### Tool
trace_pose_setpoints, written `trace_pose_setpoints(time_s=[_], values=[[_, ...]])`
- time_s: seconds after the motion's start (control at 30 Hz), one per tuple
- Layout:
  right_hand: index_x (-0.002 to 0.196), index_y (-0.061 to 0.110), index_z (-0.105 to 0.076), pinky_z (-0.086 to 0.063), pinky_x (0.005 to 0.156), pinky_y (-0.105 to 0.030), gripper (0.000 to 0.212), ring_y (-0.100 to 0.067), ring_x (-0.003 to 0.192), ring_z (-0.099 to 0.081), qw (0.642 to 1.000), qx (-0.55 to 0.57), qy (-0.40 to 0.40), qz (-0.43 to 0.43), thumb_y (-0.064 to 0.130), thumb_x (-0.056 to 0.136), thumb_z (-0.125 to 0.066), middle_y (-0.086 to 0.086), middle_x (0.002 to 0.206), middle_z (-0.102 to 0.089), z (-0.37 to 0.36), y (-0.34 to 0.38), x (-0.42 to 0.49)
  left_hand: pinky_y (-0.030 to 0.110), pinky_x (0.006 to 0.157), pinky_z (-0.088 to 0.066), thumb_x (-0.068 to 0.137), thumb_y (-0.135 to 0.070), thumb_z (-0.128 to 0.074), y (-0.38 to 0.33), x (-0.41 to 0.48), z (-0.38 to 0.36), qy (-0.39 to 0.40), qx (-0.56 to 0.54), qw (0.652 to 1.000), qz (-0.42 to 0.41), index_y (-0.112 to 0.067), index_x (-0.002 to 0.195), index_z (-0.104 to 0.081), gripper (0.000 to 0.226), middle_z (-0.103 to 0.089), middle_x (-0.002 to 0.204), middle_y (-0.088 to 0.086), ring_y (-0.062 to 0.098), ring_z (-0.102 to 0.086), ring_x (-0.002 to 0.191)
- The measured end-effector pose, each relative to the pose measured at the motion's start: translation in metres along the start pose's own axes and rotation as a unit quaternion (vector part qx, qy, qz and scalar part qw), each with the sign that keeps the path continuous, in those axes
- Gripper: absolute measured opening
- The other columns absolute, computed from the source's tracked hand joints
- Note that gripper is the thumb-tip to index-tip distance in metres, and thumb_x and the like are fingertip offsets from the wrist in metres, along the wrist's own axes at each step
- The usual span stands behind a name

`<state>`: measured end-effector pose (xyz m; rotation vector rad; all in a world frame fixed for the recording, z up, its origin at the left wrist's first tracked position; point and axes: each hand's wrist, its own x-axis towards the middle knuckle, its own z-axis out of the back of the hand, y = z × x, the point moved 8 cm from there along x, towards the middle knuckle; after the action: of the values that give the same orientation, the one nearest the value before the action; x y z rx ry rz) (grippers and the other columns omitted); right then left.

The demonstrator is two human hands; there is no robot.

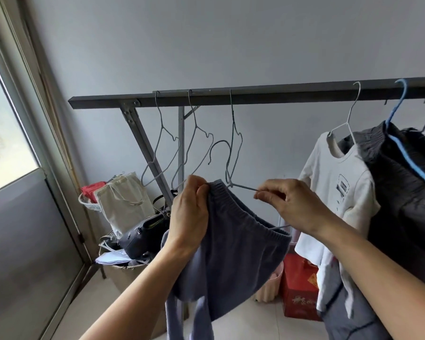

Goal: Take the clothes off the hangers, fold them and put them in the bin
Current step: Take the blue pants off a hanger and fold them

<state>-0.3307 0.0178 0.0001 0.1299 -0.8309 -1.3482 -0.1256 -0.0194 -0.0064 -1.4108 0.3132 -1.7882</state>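
Reaching up on two bare forearms, closest to the lens. Pinching the ribbed waistband of the blue-grey knit shorts (pixel 231 253) between the thumb and curled fingers of the left grip (pixel 189 212). Pinching one thin shoulder of the grey wire hanger (pixel 243 186) with the right grip (pixel 295 204), just right of that waistband corner. Threading through the waistband, with the far wire end poking out below the right wrist and the hook curling below the dark rail (pixel 255 96), clear of it. Drooping between both grips, legs hanging towards the floor.

Carrying a small dark print on the chest of the white T-shirt (pixel 336 192), too blurred to read; showing a gold mark on the red box (pixel 299 290) on the floor, equally unreadable.

Hanging bare from the rail on the left: three more wire hangers (pixel 162 143), the nearest overlapping the held one. Hanging on the right: the T-shirt on a white hanger, then a dark garment (pixel 407 204) on a blue hanger (pixel 402 148). Crowding the corner behind the left grip: a cream tote bag (pixel 123 200), a black handbag (pixel 145 234) and a woven basket (pixel 123 273). Peeking out below the shorts, a pink ribbed bin (pixel 270 283).
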Motion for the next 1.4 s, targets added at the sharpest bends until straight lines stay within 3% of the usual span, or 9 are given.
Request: trace_pose_setpoints(time_s=[0.17, 0.23, 0.5, 0.6, 0.77, 1.0, 1.23, 1.3, 1.4], values=[[0.079, 0.044, -0.067, -0.038, 0.064, -0.027, 0.014, 0.003, 0.064, -0.053, 0.994, -0.098, -0.032, -0.049, 0.050, 0.089, -0.058, 0.035, 0.061, -0.057, 0.046, -0.008, -0.004, 0.026, 0.066, -0.039, 0.102, -0.014, -0.044, 0.027, 0.004, 0.006, -0.012, -0.054, 0.992, 0.114, -0.017, 0.088, -0.052, 0.016, -0.057, 0.078, -0.008, 0.006, -0.051, 0.074], [0.079, 0.041, -0.069, -0.036, 0.060, -0.027, 0.014, -0.001, 0.064, -0.054, 0.991, -0.104, -0.053, -0.063, 0.047, 0.087, -0.059, 0.027, 0.060, -0.060, 0.068, -0.010, -0.004, 0.025, 0.066, -0.037, 0.103, -0.017, -0.041, 0.033, 0.001, 0.006, -0.008, -0.062, 0.987, 0.150, -0.018, 0.090, -0.051, 0.016, -0.056, 0.080, -0.007, 0.007, -0.050, 0.075], [0.089, 0.035, -0.070, -0.051, 0.078, -0.040, 0.019, -0.032, 0.091, -0.062, 0.955, -0.243, -0.115, -0.127, 0.033, 0.092, -0.052, 0.001, 0.090, -0.069, 0.120, -0.012, 0.002, 0.027, 0.071, -0.046, 0.084, -0.024, -0.064, 0.033, -0.009, -0.028, 0.168, -0.127, 0.954, 0.215, -0.024, 0.096, -0.058, 0.014, -0.064, 0.089, -0.002, 0.011, -0.058, 0.080], [0.102, 0.024, -0.069, -0.049, 0.079, -0.040, 0.027, -0.037, 0.098, -0.061, 0.945, -0.269, -0.133, -0.128, 0.015, 0.092, -0.045, -0.011, 0.109, -0.069, 0.121, -0.010, 0.015, 0.017, 0.070, -0.044, 0.088, -0.017, -0.063, 0.031, -0.009, -0.037, 0.211, -0.053, 0.959, 0.183, -0.028, 0.103, -0.058, 0.019, -0.066, 0.095, -0.007, 0.004, -0.062, 0.086], [0.107, 0.000, -0.063, -0.047, 0.077, -0.042, 0.022, -0.047, 0.098, -0.060, 0.930, -0.304, -0.164, -0.123, 0.004, 0.090, -0.050, -0.027, 0.109, -0.064, 0.121, 0.009, 0.044, 0.019, 0.067, -0.041, 0.093, -0.019, -0.060, 0.022, 0.000, -0.028, 0.186, 0.030, 0.976, 0.112, -0.025, 0.096, -0.060, 0.007, -0.063, 0.084, -0.011, 0.004, -0.058, 0.082], [0.090, -0.003, -0.056, -0.036, 0.070, -0.036, 0.004, -0.047, 0.101, -0.058, 0.935, -0.298, -0.132, -0.140, -0.001, 0.091, -0.052, -0.029, 0.105, -0.061, 0.097, 0.025, 0.068, 0.029, 0.072, -0.049, 0.091, -0.020, -0.063, 0.021, 0.011, -0.005, 0.137, -0.050, 0.982, 0.116, -0.025, 0.088, -0.064, 0.006, -0.068, 0.077, -0.006, 0.007, -0.061, 0.073], [0.089, 0.001, -0.051, -0.037, 0.070, -0.035, 0.001, -0.044, 0.101, -0.058, 0.934, -0.320, -0.084, -0.136, 0.000, 0.090, -0.050, -0.025, 0.106, -0.061, 0.062, 0.017, 0.062, 0.013, 0.062, -0.044, 0.090, -0.012, -0.068, 0.022, 0.018, 0.017, 0.120, -0.163, 0.972, 0.121, -0.017, 0.089, -0.066, 0.005, -0.063, 0.068, -0.013, -0.001, -0.057, 0.065], [0.103, 0.000, -0.055, -0.038, 0.072, -0.039, 0.015, -0.040, 0.107, -0.052, 0.919, -0.362, -0.118, -0.105, 0.006, 0.090, -0.050, -0.022, 0.111, -0.058, 0.055, 0.020, 0.060, 0.011, 0.060, -0.043, 0.090, -0.012, -0.067, 0.023, 0.018, 0.020, 0.126, -0.175, 0.969, 0.117, -0.019, 0.089, -0.065, 0.007, -0.064, 0.066, -0.016, -0.003, -0.057, 0.064], [0.099, 0.004, -0.062, -0.043, 0.073, -0.041, 0.017, -0.037, 0.095, -0.053, 0.921, -0.311, -0.217, 0.088, 0.012, 0.091, -0.050, -0.016, 0.098, -0.062, 0.035, 0.053, 0.044, 0.012, 0.063, -0.044, 0.092, -0.012, -0.064, 0.024, 0.016, 0.023, 0.142, -0.192, 0.964, 0.115, -0.021, 0.090, -0.065, 0.009, -0.064, 0.069, -0.017, -0.001, -0.058, 0.067]])
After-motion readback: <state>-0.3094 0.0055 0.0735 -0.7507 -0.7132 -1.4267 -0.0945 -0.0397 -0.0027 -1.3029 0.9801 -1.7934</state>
